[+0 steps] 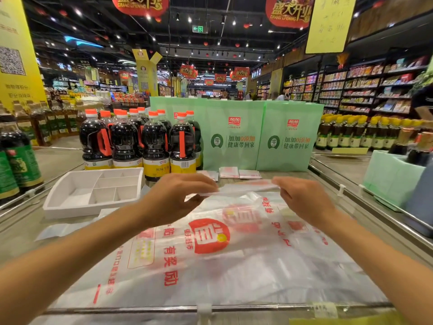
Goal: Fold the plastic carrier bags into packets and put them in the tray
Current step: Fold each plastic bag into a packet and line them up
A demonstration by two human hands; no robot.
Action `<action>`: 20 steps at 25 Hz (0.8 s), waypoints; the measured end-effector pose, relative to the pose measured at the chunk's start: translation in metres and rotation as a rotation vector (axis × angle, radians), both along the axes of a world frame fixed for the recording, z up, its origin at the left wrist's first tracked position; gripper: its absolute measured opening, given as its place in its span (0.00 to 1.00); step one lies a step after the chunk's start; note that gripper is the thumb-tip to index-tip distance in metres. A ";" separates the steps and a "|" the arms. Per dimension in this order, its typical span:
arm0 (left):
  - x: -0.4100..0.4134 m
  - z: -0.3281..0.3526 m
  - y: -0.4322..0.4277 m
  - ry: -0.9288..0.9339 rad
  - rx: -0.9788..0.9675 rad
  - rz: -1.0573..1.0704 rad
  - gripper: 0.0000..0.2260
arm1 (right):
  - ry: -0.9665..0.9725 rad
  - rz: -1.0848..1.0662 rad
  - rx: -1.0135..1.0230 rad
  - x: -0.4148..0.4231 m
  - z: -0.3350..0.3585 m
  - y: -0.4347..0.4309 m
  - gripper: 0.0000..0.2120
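The left hand (178, 199) and right hand (304, 200) each pinch the far edge of the red-printed plastic carrier bag (210, 266), holding it raised between their fingers (205, 184). The rest of the bag lies spread on the near surface (21, 233). The white divided tray (77, 208) sits far left.

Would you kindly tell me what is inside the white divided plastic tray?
The white divided plastic tray shows only bare white compartments; nothing lies in them. Its near wall hides a strip of the floor.

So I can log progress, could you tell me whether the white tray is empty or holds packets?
Empty: the tray shows only bare white compartments. The folded packets lie outside it, before the green bags.
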State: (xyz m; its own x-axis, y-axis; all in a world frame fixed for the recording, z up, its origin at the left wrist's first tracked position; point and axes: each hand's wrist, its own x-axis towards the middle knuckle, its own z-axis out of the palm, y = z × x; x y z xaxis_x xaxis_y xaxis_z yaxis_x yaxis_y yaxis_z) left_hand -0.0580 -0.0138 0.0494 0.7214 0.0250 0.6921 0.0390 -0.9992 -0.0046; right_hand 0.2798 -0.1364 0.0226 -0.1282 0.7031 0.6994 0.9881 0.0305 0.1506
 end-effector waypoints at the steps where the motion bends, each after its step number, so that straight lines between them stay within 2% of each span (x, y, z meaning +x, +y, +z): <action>1: -0.006 0.018 -0.011 -0.007 0.095 -0.015 0.11 | -0.025 0.073 0.079 -0.003 0.018 -0.001 0.12; 5: -0.020 0.053 -0.051 -0.076 0.414 -0.057 0.13 | -0.136 0.247 0.360 -0.018 0.086 0.011 0.12; 8: -0.016 0.044 -0.066 -0.113 0.484 -0.178 0.10 | -0.283 0.316 0.474 -0.029 0.113 0.036 0.13; 11: -0.007 0.024 -0.059 -0.081 0.508 -0.252 0.11 | -0.460 0.398 0.485 -0.041 0.116 0.063 0.13; 13: 0.001 0.003 -0.050 0.018 0.460 -0.275 0.14 | -0.563 0.439 0.414 -0.045 0.098 0.080 0.14; 15: 0.008 -0.023 -0.044 0.165 0.328 -0.266 0.15 | -0.604 0.459 0.290 -0.040 0.062 0.097 0.16; 17: 0.010 -0.049 -0.042 0.323 0.142 -0.224 0.17 | -0.602 0.422 0.060 -0.032 0.013 0.109 0.21; 20: 0.007 -0.069 -0.042 0.540 -0.054 -0.160 0.23 | -0.434 0.369 -0.326 -0.031 -0.045 0.105 0.25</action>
